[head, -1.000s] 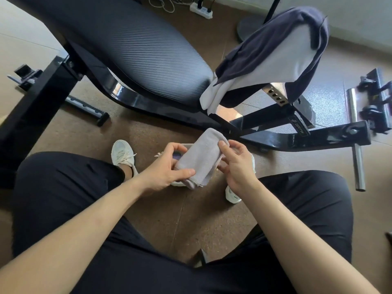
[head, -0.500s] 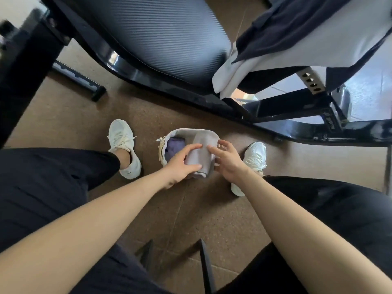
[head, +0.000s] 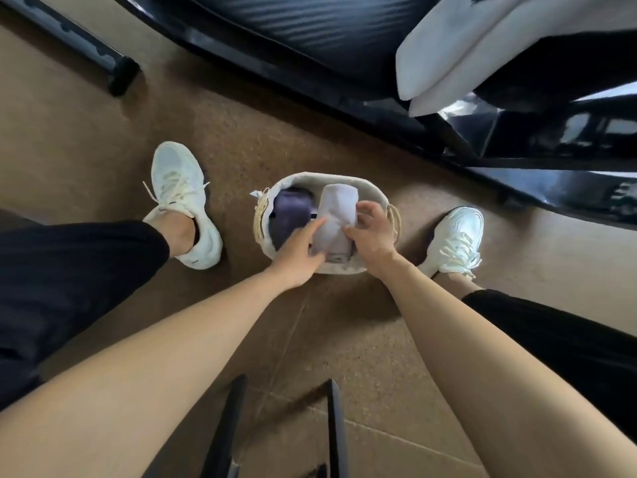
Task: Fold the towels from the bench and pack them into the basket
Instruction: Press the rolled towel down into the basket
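Observation:
A small white basket with rope handles stands on the floor between my feet. Inside it a folded purple towel lies on the left and a folded light grey towel on the right. My left hand presses on the grey towel's left side with straight fingers. My right hand touches its right edge, fingers bent around it. At the top right a white towel hangs from the black bench, with a dark cloth behind it.
My white shoes flank the basket on the brown cork floor. The bench's black frame runs across the upper right and a black foot bar at the upper left. Two dark stool legs stand near me.
Both hands have lowered the folded grey towel from in front of my knees down into the basket beside the purple one. My head has leaned forward over the basket.

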The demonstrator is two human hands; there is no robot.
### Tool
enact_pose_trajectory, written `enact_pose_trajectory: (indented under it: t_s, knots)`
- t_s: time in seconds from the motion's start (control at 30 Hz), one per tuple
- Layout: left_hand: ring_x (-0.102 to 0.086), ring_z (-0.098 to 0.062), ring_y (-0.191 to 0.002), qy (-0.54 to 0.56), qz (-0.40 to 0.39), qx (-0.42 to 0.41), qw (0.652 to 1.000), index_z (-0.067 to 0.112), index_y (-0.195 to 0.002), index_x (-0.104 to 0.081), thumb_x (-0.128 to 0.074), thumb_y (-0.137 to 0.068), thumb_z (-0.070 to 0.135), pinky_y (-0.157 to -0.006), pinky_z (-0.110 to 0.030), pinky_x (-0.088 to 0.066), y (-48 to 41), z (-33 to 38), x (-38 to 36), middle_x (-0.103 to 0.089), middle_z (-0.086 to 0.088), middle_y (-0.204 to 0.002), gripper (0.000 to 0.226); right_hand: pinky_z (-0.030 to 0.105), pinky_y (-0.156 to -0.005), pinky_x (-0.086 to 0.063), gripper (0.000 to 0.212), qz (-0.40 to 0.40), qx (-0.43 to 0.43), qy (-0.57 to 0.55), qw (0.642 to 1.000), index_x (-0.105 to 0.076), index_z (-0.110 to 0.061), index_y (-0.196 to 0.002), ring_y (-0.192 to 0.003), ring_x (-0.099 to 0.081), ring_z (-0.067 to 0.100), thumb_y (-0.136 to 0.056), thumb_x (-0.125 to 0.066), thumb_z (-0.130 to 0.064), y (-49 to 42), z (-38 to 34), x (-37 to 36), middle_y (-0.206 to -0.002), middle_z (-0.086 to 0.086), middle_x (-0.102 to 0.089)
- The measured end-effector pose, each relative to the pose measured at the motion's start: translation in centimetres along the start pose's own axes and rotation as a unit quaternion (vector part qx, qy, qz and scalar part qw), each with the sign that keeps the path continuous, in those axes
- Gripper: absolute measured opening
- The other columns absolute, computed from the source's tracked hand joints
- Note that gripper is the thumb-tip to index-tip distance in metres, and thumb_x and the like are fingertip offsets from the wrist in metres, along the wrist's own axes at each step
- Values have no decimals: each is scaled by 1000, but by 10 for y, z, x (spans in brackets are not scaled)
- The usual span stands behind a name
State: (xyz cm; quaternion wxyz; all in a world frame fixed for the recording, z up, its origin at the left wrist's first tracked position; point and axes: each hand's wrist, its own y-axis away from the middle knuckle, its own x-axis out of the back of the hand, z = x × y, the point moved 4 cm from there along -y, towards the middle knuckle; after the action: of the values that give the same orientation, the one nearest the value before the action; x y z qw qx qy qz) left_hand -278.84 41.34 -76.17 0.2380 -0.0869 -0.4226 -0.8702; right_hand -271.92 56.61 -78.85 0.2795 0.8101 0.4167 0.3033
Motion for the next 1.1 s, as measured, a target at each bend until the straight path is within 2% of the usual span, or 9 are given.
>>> enact_pose_trajectory:
  t_s: [0.1, 0.23, 0.37, 0.53, 0.63, 0.73, 0.83, 0.93, 1.1]
  knots:
    - [-50, -25, -137, -139, 25, -32, 989, 31, -154, -38, -61, -100, 24, -109, -46, -48, -14, -24, 15, -47, -1, -153, 59, 41, -94, -60, 43, -3, 34, 55, 998, -49, -22, -126, -118, -63, 19, -91, -71, -6, -24, 13, -8, -127, 2, -62]
    - [-41, -33, -142, -313, 32, -66, 947, 24, -157, -34, -60, -99, 23, -113, -47, -41, -34, -42, 23, -35, -8, -162, 63, 44, -100, -56, 43, -23, 59, 73, 995, -49, -21, -123, -117, -62, 16, -89, -69, -2, -44, 33, -26, -123, 2, -62]
    - [-27, -34, -151, -357, 20, -79, 931, 31, -162, -17, -64, -98, 31, -117, -49, -37, -54, -45, 18, -19, -11, -168, 80, 42, -108, -51, 53, -31, 73, 115, 990, -42, -27, -135, -126, -57, 11, -92, -70, -13, -56, 45, -33, -133, -5, -59]
    - [-8, -37, -156, -380, -24, -65, 922, 45, -160, -3, -63, -92, 57, -120, -55, -29, -79, -51, 2, -1, -9, -171, 92, 43, -111, -47, 63, -51, 94, 209, 972, -36, -29, -148, -133, -53, 14, -94, -68, -22, -62, 49, -31, -144, -4, -56]
    - [-7, -39, -155, -397, 1, -60, 916, 46, -160, -2, -63, -86, 66, -119, -54, -29, -87, -56, -11, 3, -7, -171, 98, 39, -114, -42, 70, -16, 166, 334, 928, -34, -24, -154, -136, -46, 21, -93, -69, -30, -59, 42, -24, -151, 3, -43]
    - [-13, -40, -153, -413, 48, -62, 907, 45, -160, -5, -60, -83, 73, -117, -55, -32, -89, -60, -20, -3, -8, -171, 98, 46, -112, -41, 81, -18, 285, 504, 815, -31, -24, -158, -139, -41, 32, -89, -72, -38, -57, 37, -19, -162, 7, -33]
    - [-18, -43, -151, -422, 77, -75, 900, 44, -160, -9, -62, -82, 73, -115, -58, -35, -89, -66, -23, -9, -11, -170, 99, 51, -115, -37, 97, -93, 275, 609, 738, -19, -27, -161, -147, -31, 36, -84, -72, -55, -62, 40, -18, -169, 3, -20]
    - [-18, -44, -151, -426, 82, -80, 897, 45, -160, -6, -68, -80, 68, -116, -60, -34, -92, -71, -26, -9, -12, -170, 104, 51, -118, -31, 100, -101, 256, 644, 713, -14, -25, -162, -150, -27, 36, -86, -67, -61, -67, 38, -21, -169, 3, -18]
    - [-17, -45, -151, -420, 79, -90, 900, 47, -160, -8, -71, -79, 66, -116, -62, -34, -96, -74, -24, -10, -13, -169, 104, 47, -114, -36, 101, -106, 214, 660, 712, -9, -26, -163, -142, -36, 33, -87, -63, -64, -70, 34, -29, -168, 3, -22]
